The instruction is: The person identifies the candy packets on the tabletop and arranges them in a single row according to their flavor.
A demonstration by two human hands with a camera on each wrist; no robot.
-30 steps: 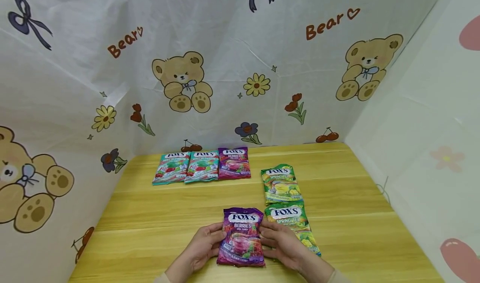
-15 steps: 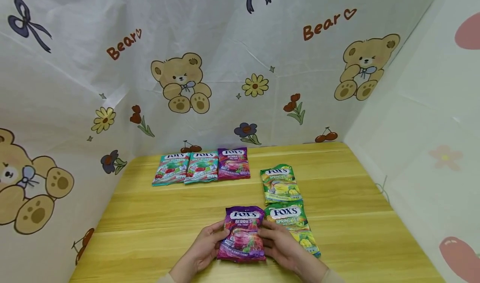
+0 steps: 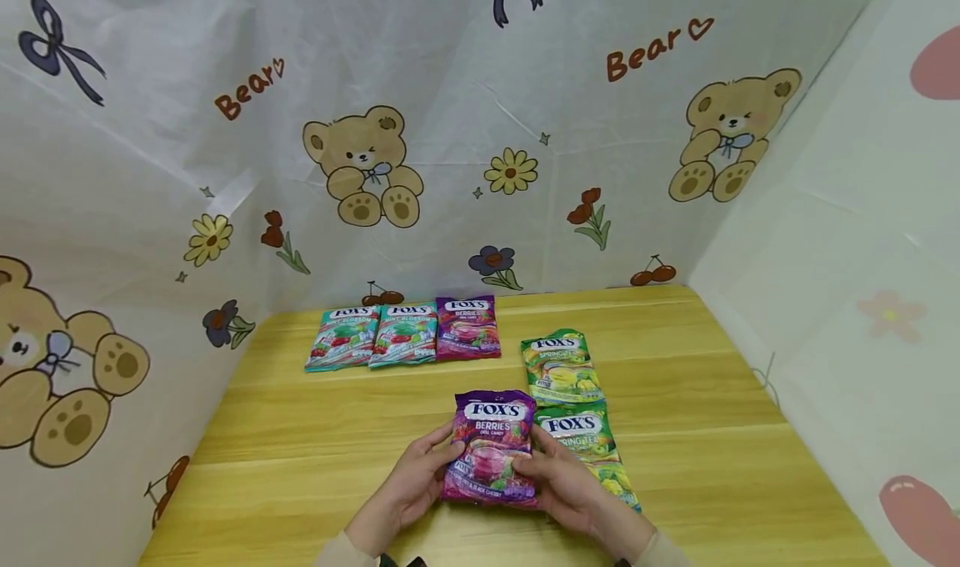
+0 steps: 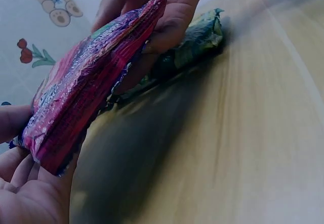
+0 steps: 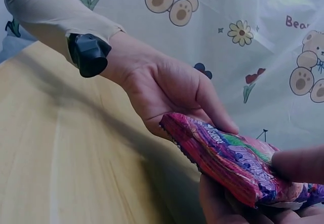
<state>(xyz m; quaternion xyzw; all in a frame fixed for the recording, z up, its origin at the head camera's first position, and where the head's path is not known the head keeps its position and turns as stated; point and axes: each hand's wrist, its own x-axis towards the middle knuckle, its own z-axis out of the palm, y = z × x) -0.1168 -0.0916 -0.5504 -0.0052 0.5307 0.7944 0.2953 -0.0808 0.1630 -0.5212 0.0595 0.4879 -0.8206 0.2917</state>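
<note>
A purple bag of Fox's Berries candy (image 3: pixel 492 446) is held up over the front of the table, its printed face toward the head camera. My left hand (image 3: pixel 414 477) grips its left edge, thumb on the front and fingers behind. On the opposite edge, my right hand (image 3: pixel 564 482) holds it the same way. Both wrist views show the bag (image 4: pixel 88 89) tilted above the wood, with a shadow beneath it. Partly behind the right hand lies a green Spring Tea candy bag (image 3: pixel 581 423); another green bag (image 3: pixel 561 373) lies just beyond it.
At the back left, two teal Mint Blossom bags (image 3: pixel 343 339) and a second purple Berries bag (image 3: pixel 468 327) lie in a row. White cloth walls (image 3: pixel 450 250) with printed bears enclose the wooden table (image 3: pixel 300 442). A thin cord (image 3: pixel 768 379) hangs by the right wall.
The purple bag has risen and moved slightly away from me and to the right, both hands going with it. It now overlaps the nearer green bag's left edge. The other bags stay put.
</note>
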